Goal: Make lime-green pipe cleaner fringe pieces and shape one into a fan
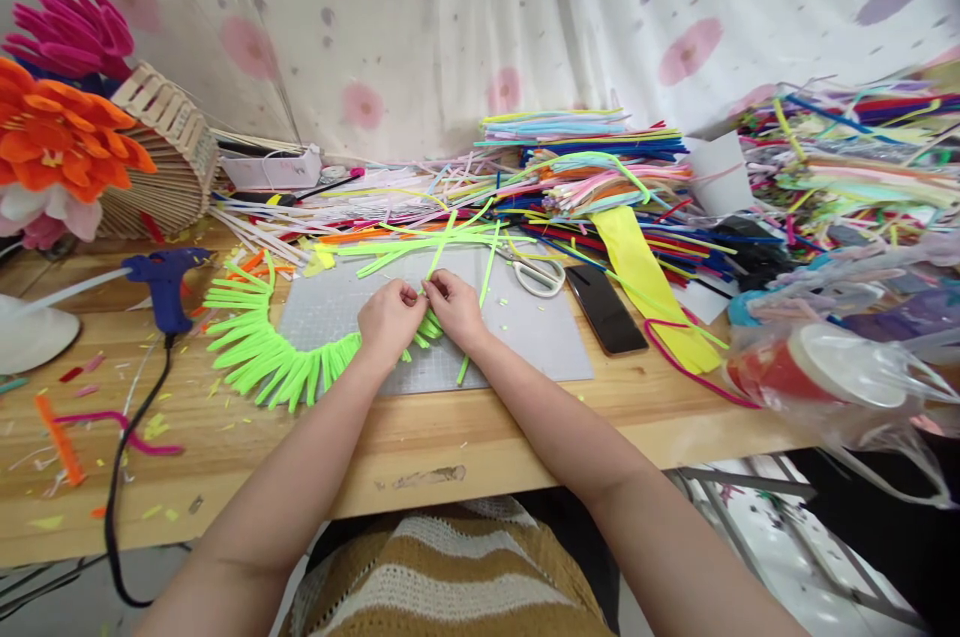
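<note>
Both hands meet over the grey mat (pixel 540 347). My left hand (pixel 391 319) is closed, thumb and fingers pinching a bright green pipe cleaner. Right beside it, my right hand (pixel 455 307) pinches the same green piece, its fingertips nearly touching the left ones. One green stem sticks up from between the fingers. A long curved fringe of looped green pipe cleaners (pixel 281 362) runs from the left side of the mat to under my hands. Loose green pipe cleaners (pixel 486 279) lie on the mat beside and behind my right hand.
Scissors (pixel 538 275) and a phone (pixel 606 309) lie right of my hands, near a yellow strip (pixel 652 287). A blue glue gun (pixel 166 289) with a black cord stands left. Pipe cleaner bundles (pixel 600 182) line the back; a plastic-wrapped roll (pixel 817 367) sits at right.
</note>
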{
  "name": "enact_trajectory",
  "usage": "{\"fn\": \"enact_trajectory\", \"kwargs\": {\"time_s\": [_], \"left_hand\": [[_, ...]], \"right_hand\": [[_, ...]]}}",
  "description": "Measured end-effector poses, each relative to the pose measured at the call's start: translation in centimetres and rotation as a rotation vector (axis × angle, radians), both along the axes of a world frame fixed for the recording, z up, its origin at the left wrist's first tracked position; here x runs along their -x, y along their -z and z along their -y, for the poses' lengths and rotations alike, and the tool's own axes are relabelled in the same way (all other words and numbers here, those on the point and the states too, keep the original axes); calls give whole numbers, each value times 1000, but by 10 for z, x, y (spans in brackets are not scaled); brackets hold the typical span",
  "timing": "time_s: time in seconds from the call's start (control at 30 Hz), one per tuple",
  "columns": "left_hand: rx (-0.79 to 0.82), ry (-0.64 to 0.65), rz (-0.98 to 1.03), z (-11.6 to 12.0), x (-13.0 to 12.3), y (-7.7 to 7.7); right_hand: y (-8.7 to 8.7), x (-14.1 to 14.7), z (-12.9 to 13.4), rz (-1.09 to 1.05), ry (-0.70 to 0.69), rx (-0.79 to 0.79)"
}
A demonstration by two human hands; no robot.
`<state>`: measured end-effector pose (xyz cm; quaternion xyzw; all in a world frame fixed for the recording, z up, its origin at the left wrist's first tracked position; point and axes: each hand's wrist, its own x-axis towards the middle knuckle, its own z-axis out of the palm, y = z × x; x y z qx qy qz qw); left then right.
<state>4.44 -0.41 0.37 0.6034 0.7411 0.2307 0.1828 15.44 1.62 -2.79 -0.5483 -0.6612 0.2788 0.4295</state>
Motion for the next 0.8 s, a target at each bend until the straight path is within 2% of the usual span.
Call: {"fn": "enact_trajectory", "kwargs": {"time_s": [0.13,0.3,0.43,0.6,0.7,0.8], "left_hand": [[-3,64,79,-3,5,3],[-20,169,155,-12,16,14],[-90,192,379,-16,20,23],[-28,118,652,-16,22,26],[-50,97,677,-17,22,25],[-45,81,681,-16,21,23]], "right_hand": [[2,1,1,-81,-5,14],[4,-1,0,-234,-44,47],[5,-4,-3,-326,-71,109],[4,-8,-7,-275,-159,173],[3,-9,-7,-271,-210,181],[3,-9,-7,-255,-204,177]]}}
